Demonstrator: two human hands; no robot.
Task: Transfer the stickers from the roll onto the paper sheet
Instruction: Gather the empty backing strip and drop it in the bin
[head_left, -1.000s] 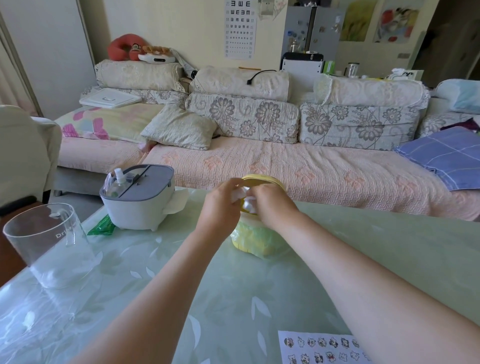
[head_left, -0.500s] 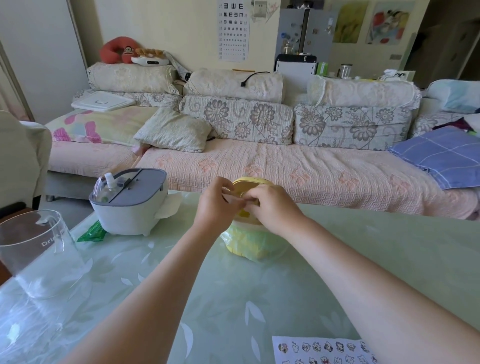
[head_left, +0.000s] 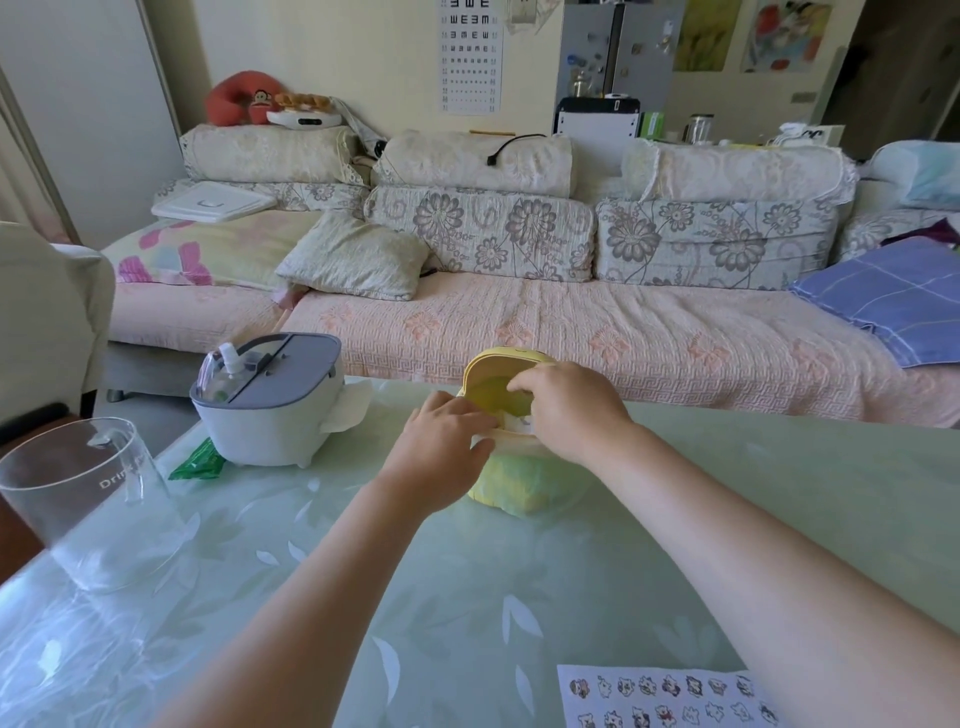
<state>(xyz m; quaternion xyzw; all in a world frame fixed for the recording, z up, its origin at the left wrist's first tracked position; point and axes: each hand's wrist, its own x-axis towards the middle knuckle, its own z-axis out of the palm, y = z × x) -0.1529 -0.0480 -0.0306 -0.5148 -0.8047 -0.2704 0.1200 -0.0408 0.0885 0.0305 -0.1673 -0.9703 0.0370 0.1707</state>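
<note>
Head view: both hands are stretched out over a pale green counter (head_left: 519, 597) with a leaf pattern, and they meet at a soft yellow pack (head_left: 524, 488) standing toward its far edge. The pack's round yellow lid (head_left: 498, 364) is flipped up, and a white sheet (head_left: 511, 423) shows in the opening. The left hand (head_left: 447, 452) lies against the near rim, its fingers over a fold of that white sheet. I cannot tell whether it pinches the fold or only rests on it. The right hand (head_left: 571, 410) arches over the opening with bent fingers, tips down at the white sheet; its grip cannot be told either.

The paper sheet (head_left: 670, 696), with rows of small cartoon stickers, lies flat at the counter's near edge, well apart from the hands, just beside the right forearm and cut off by the frame.

To the left stand a grey-lidded white appliance (head_left: 270, 410), a green packet (head_left: 197, 462) and a clear jug (head_left: 78, 493). A sofa (head_left: 571, 332) runs behind.
</note>
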